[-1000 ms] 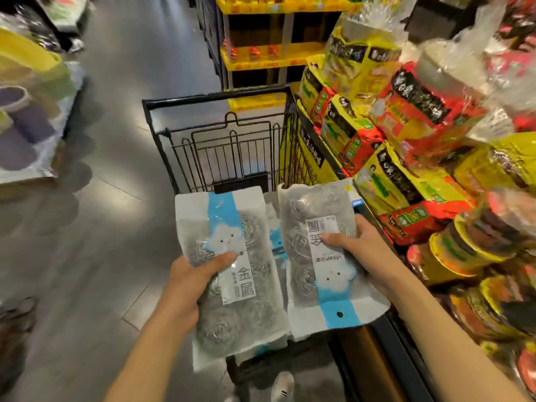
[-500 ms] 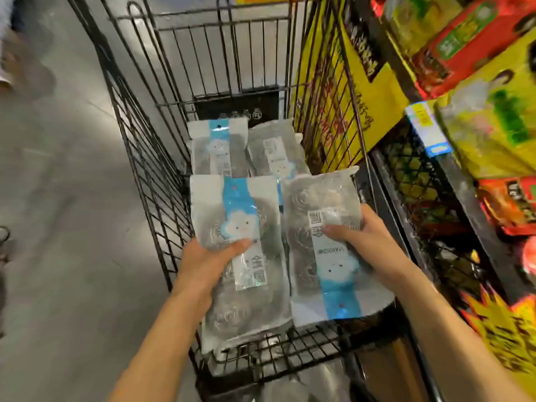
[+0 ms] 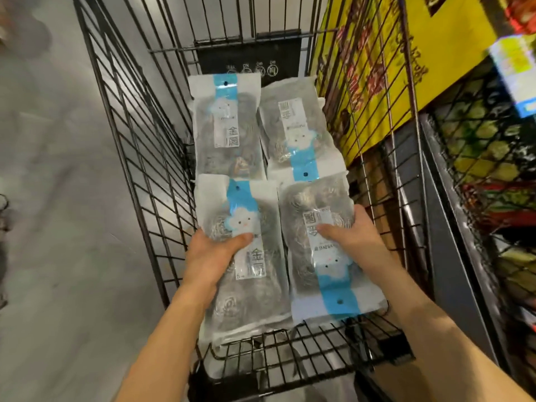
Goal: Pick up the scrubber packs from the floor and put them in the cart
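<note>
Head view shows both packs now lower inside the cart (image 3: 136, 158) than half a second ago — a judgement, but the drop-off looks close. Left hand (image 3: 208, 256) grips one scrubber pack (image 3: 249, 274), thumb across its front, and right hand (image 3: 356, 239) pinches a second pack (image 3: 324, 256) beside it. Toward the cart's far end two more packs (image 3: 226, 126) (image 3: 298, 132) already lie side by side on its floor — four in all
</note>
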### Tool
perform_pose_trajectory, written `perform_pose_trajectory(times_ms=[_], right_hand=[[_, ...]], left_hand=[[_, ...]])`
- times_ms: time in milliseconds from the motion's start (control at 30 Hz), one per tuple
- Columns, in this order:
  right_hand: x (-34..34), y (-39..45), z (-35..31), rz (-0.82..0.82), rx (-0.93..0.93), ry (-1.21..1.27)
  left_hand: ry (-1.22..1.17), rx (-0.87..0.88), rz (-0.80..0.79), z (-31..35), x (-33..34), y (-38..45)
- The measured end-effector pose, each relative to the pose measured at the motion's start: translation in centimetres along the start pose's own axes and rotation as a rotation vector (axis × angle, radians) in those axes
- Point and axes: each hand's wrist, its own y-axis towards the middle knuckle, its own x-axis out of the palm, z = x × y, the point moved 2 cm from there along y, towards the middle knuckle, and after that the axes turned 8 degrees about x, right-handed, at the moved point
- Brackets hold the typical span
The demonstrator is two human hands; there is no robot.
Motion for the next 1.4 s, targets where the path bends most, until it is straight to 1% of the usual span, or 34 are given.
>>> perform_pose_trajectory(times_ms=[67,133,233,300,367,433,567,633,667,800,933,1033,1133,1267,1333,1400], right_hand=[[0.5,-0.3,0.3,0.068,-0.029,-0.147],[0.9,-0.7,0.5,0.177,-0.061,-0.265],[1.1,-1.7,0.9,0.336,-0.154,-0.403],[0.9,-2.2,1.1,0.388,-0.219,-0.479],[0.4,-2.3,0.7,0.387,-0.253,-0.569],[-0.1,-2.9,-0.1,0.345,-0.263,-0.666],[-1.6,-6.6,-2.3,0.235,-0.321,-0.666],[-2.7,-8.9,-3.7,0.22,-0.353,-0.709],[-3.3,-10.2,-4.4,0.235,-0.366,-0.736],[-5.7,-15.1,-6.7,0.354,-0.489,-0.779],[-8.9,-19.2,-9.6,0.382,-0.575,-0.828],[-11.4,-22.7,-12.0,0.429,-0.564,-0.832],[-13.8,-26.9,-13.5,0.527,-0.545,-0.799],[-16.0,-32.8,-13.8,0.674,-0.469,-0.744],[-16.6,-35.6,-12.8,0.727,-0.404,-0.692],[-16.9,-38.4,-11.1,0.827,-0.337,-0.629]], left_hand=[[0.113,0.103,0.073,-0.2,-0.2,-0.3],[0.26,0.231,0.133,-0.3,-0.3,-0.8],[0.524,0.393,0.15,0.0,0.0,-1.9],[0.658,0.501,0.137,0.6,0.2,-2.5],[0.755,0.564,0.095,1.2,0.2,-2.5],[0.835,0.565,0.032,1.6,0.0,-2.3],[0.961,0.566,-0.127,4.4,-1.0,-3.5],[1.059,0.576,-0.22,6.8,-1.7,-4.7],[1.1,0.584,-0.241,8.2,-2.1,-5.6],[1.164,0.727,-0.205,14.2,-3.0,-10.2],[1.255,0.825,-0.217,19.2,-3.3,-13.8],[1.3,0.964,-0.185,23.5,-2.9,-15.8],[1.292,1.102,-0.171,27.8,-1.7,-18.0],[1.255,1.292,-0.232,31.6,-0.5,-20.8],[1.256,1.373,-0.289,32.8,-0.1,-21.9],[1.27,1.443,-0.35,33.7,0.4,-23.3]])
